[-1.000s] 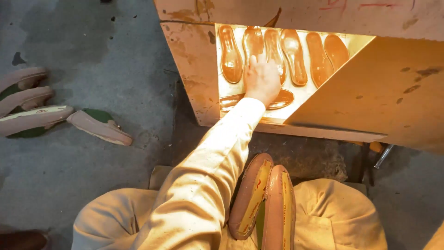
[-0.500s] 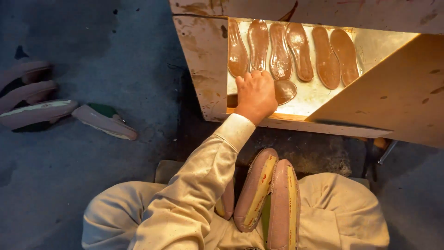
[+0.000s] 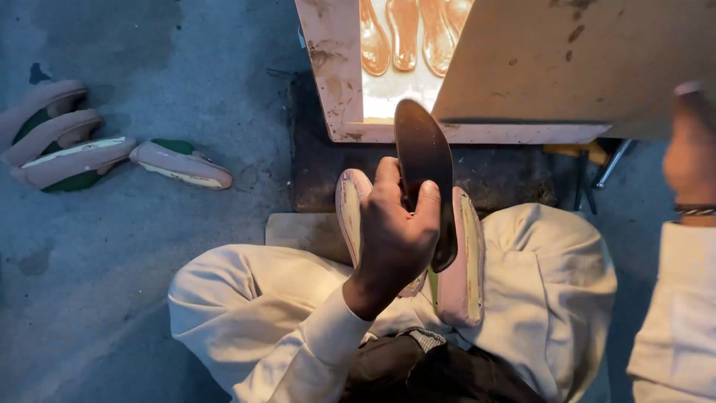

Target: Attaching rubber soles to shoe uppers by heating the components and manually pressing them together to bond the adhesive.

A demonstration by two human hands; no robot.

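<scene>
My left hand [image 3: 395, 231] grips a dark flat shoe sole [image 3: 425, 149] and holds it upright over my lap. Just behind it, two pink shoes [image 3: 464, 261] stand side by side between my knees, soles facing up. In front of me is a worn white box [image 3: 335, 82], lit inside, with several tan soles [image 3: 403, 30] lying in a row. My right hand [image 3: 690, 149] is blurred at the right edge, raised beside the box's tilted lid [image 3: 582, 60]. Whether it holds anything is unclear.
Several pink shoes with green insides [image 3: 179, 164] lie on the grey concrete floor at the left. A flat board [image 3: 302, 231] lies under my knees. Metal legs [image 3: 604, 168] show under the box on the right.
My left hand has drawn back out of the lit box toward my lap, now holding a dark sole. The view has shifted left, and my right hand has come into sight.
</scene>
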